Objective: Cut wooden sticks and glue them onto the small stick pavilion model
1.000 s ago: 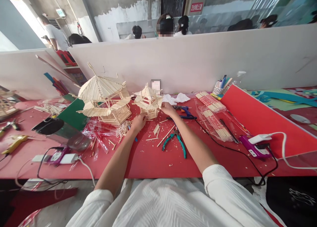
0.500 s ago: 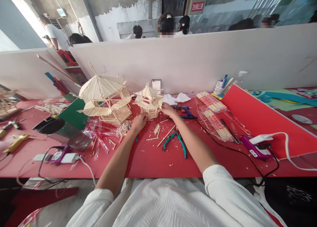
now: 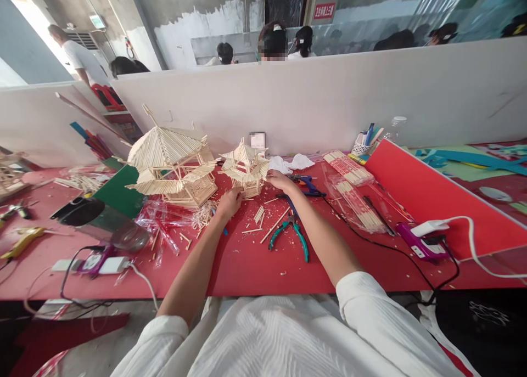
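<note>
Touching the small house (image 3: pixel 246 174) on both sides, you are resting your left hand (image 3: pixel 230 202) at its front left and your right hand (image 3: pixel 280 181) at its right. I cannot tell if either hand is gripping it. The small house is standing on the red tabletop (image 3: pixel 251 275), right of the big house (image 3: pixel 164 149). Short sticks (image 3: pixel 259 215) are lying in front, and green pliers (image 3: pixel 303 242) are lying nearer you.
</note>
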`<state>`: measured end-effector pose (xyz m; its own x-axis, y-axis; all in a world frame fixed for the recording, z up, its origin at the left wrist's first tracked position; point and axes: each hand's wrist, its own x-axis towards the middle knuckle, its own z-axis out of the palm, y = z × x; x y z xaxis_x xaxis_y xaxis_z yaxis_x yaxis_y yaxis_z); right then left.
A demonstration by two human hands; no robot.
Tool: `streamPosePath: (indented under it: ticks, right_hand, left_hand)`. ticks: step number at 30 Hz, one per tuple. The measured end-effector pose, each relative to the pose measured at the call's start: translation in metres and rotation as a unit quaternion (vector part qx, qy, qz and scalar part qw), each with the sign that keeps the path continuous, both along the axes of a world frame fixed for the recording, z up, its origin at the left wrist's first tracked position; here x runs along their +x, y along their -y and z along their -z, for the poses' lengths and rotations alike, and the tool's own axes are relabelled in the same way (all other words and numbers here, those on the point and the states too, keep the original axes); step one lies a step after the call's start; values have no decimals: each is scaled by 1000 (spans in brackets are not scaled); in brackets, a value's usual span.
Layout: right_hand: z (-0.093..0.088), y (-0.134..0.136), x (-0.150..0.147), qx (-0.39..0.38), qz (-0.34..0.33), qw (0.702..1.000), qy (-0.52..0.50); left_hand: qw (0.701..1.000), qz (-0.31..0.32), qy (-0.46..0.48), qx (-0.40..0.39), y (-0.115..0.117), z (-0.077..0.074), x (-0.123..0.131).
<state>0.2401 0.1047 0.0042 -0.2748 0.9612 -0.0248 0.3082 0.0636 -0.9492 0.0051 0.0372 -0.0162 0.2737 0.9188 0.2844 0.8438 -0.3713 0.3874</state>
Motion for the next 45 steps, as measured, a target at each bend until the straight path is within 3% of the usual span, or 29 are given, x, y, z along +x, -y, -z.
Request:
streamPosePath:
  ticks: [32, 45]
  right_hand:
    - [0, 2, -2, -22, -7, 999, -27]
    - [-6, 7, -4, -28, -3, 999, -27]
  left_hand:
    - [999, 24, 31, 18, -8, 3, -5]
    - [999, -9, 38, 14, -6, 2, -1]
